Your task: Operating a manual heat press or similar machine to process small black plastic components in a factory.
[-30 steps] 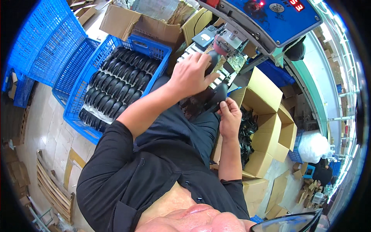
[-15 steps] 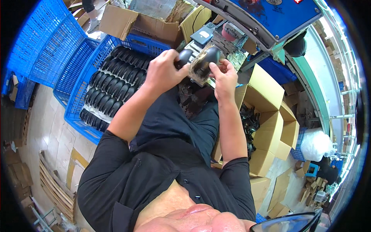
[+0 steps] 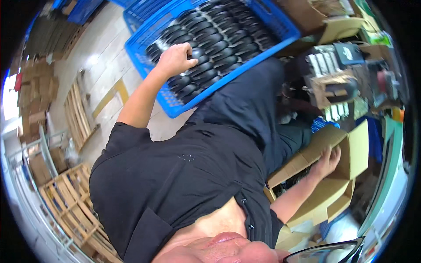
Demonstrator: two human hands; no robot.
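Observation:
My left hand [image 3: 175, 60] is over the blue plastic crate [image 3: 153, 81]. Its fingers and thumb close on a glossy black curved shell [image 3: 200, 55] at the near rows. Several rows of similar black shells [image 3: 210, 41] fill the crate, with pale strips between them. On the right, my right hand [image 3: 328, 162] hovers at the cardboard box [image 3: 318, 151], fingers apart and nothing seen in them. Another black shell [image 3: 349, 89] rests on a worn brown pad [image 3: 322, 92] at the work station, apart from both hands.
A dark blue device [image 3: 349, 53] lies beside the station's pale ribbed parts [image 3: 322, 64]. Dark pieces [image 3: 291, 182] sit inside the box. Wooden pallets [image 3: 79, 210] stand on the tiled floor at left. A cardboard carton [image 3: 302, 15] is behind the crate.
My left hand has gone from the station to the crate with a shell. My right hand let go of its shell and dropped to the box. The view has turned.

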